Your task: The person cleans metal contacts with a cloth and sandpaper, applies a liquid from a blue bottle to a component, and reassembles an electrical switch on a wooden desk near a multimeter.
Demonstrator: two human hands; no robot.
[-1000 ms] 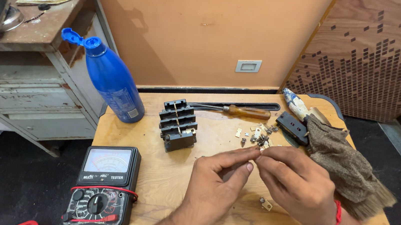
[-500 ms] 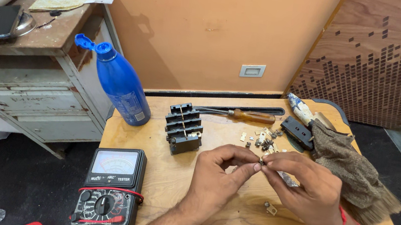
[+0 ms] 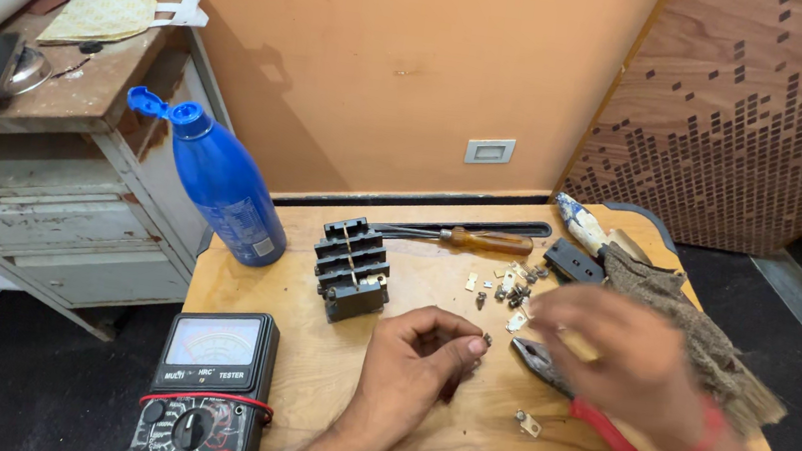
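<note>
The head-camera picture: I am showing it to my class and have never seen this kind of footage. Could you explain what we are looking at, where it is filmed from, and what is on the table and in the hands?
The camera sits on a person's head, looking down at their bare hands over a wooden table. The left hand pinches a small screw. The right hand, blurred, hovers over red-handled pliers. Also there: a black terminal block, loose screws and metal clips, a screwdriver, a multimeter, a blue bottle and a rag.

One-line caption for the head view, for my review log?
Left hand pinches a small screw over the wooden table while the blurred right hand hovers above red-handled pliers, beside a black terminal block.
</note>
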